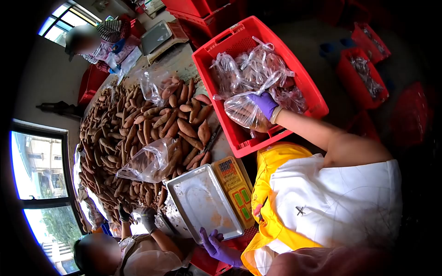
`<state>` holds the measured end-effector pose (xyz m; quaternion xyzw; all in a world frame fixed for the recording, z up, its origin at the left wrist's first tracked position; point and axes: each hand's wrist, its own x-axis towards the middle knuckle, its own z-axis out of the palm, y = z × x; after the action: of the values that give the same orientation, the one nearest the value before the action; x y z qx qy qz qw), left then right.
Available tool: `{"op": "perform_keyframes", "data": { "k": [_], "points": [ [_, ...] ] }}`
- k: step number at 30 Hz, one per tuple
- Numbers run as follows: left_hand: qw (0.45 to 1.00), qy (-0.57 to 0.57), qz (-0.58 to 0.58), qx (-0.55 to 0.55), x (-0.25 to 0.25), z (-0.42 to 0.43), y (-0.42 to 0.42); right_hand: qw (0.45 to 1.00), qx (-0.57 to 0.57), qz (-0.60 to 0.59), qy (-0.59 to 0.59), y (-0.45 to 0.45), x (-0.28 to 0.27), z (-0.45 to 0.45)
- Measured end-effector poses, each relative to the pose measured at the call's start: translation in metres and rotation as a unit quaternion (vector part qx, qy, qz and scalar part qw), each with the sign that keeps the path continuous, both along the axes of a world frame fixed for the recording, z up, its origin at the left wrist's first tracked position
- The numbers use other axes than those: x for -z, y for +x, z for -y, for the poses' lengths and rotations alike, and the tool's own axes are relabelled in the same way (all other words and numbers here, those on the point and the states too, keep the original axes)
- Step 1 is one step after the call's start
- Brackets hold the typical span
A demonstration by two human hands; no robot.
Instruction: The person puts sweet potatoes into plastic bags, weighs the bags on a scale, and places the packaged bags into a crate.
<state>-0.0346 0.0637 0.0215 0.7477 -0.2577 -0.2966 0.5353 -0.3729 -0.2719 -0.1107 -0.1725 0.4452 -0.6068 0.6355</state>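
My right hand (pixel 265 105), in a purple glove, grips a clear plastic bag (pixel 242 110) over the near end of a red crate (pixel 244 146). Brownish contents show through the bag's film. Beneath and beyond it, several knotted clear bags (pixel 258 64) fill the crate. My left hand (pixel 217 247), also gloved in purple, is held with its fingers apart beside the corner of a metal weighing pan (pixel 200 198). Nothing is in it. The pan belongs to a yellow digital scale (pixel 234 186) and carries only brown dirt marks.
A big heap of sweet potatoes (pixel 124 124) covers the table, with loose clear bags (pixel 149 161) on top. One co-worker (pixel 147 253) reaches into the heap with dark gloves; another (pixel 110 41) stands across by a second scale (pixel 159 39). Red crates (pixel 361 78) with bags stand behind.
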Motion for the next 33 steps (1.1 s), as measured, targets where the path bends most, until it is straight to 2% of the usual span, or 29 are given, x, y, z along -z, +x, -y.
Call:
{"op": "perform_keyframes", "data": {
  "k": [2,4,5,6,7,8,9,10,11,13,21,33],
  "points": [
    [1.0,-0.005,0.007,-0.006,-0.006,0.014,-0.012,0.999,-0.005,0.024,-0.023,-0.008,0.04,0.009],
    [1.0,-0.003,0.018,-0.015,-0.023,0.029,-0.027,0.991,-0.013,-0.11,-0.079,-0.014,0.082,0.018],
    [0.999,-0.01,0.033,0.009,-0.035,0.036,-0.035,0.982,-0.021,0.184,-0.019,-0.012,0.07,0.007],
    [0.998,-0.018,0.047,0.032,-0.041,0.039,-0.039,0.969,-0.036,0.245,0.001,-0.016,0.086,0.011],
    [0.998,-0.015,0.049,0.024,-0.041,0.038,-0.039,0.951,-0.052,0.304,0.021,-0.01,0.061,0.011],
    [0.999,-0.021,0.043,0.021,-0.039,0.038,-0.039,0.897,-0.173,0.407,-0.029,-0.012,0.033,-0.002],
    [0.999,-0.027,0.035,0.02,-0.036,0.037,-0.039,0.9,-0.188,0.39,-0.056,-0.006,0.018,-0.007],
    [0.999,-0.019,0.023,0.014,-0.033,0.036,-0.039,0.948,-0.168,0.253,-0.093,-0.004,0.018,-0.008],
    [1.0,-0.017,0.021,0.014,-0.027,0.034,-0.038,0.969,-0.153,0.163,-0.108,-0.003,0.017,-0.009],
    [1.0,0.004,-0.004,-0.001,-0.02,0.029,-0.035,0.976,-0.15,0.095,-0.123,-0.001,0.013,-0.006],
    [1.0,0.014,-0.027,-0.006,-0.021,0.026,-0.042,0.961,-0.205,-0.019,-0.183,0.018,-0.01,-0.009],
    [1.0,-0.007,-0.03,0.002,-0.005,0.015,-0.039,0.936,-0.203,-0.134,-0.256,0.024,-0.02,-0.014]
  ]
}}
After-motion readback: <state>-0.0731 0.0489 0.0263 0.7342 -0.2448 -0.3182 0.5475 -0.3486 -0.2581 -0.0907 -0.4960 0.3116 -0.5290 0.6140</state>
